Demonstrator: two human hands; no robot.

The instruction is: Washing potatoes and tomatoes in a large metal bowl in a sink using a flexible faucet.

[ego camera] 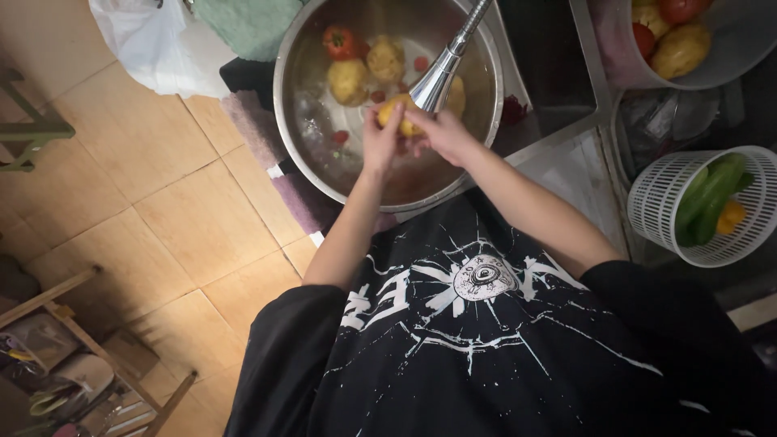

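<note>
Potato [402, 113]: upper centre of frame, over steel bowl [293, 105], under faucet [443, 71]. Left hand [379, 144] and right hand [441, 133] both closed around it. Risk: wet skin could slip free, splashing among tomato [340, 42] and floating potatoes.

Both hands, left [379, 144] and right [443, 133], clasped around a yellow potato [398, 113] under the faucet head [437, 81], over a steel bowl [295, 121] of potatoes and tomatoes.
</note>
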